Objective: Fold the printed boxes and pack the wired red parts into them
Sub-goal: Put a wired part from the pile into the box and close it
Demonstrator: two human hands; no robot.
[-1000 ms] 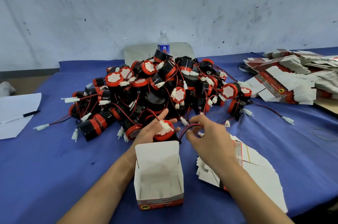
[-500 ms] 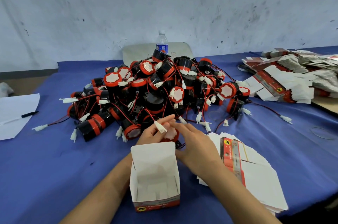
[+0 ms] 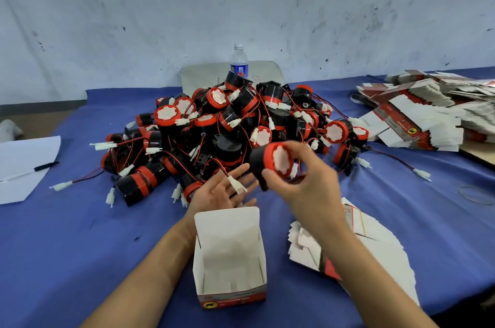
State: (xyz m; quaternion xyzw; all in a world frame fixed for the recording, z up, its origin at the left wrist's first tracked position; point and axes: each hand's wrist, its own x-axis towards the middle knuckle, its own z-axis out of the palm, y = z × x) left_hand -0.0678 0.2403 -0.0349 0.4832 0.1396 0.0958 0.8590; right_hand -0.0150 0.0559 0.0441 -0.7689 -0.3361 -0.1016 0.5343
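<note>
An open folded box [image 3: 230, 260], white inside with a red printed base, stands upright on the blue table between my forearms. My right hand [image 3: 302, 183] grips a red and black wired part [image 3: 270, 161] in the air just beyond the box, its white face turned toward me. My left hand [image 3: 222, 191] lies palm up with straight fingers behind the box, and the part's white connector [image 3: 237, 184] rests on its fingers. A big pile of wired red parts [image 3: 230, 124] covers the middle of the table.
A fanned stack of flat box blanks [image 3: 375, 255] lies under my right forearm. More flat printed boxes [image 3: 423, 113] are heaped at the far right. A water bottle [image 3: 239, 62] stands behind the pile. White paper with a pen [image 3: 24, 167] lies at the left.
My right hand has lifted the part off the table and turned it up. My left hand has let go of it and opened palm up under the connector.
</note>
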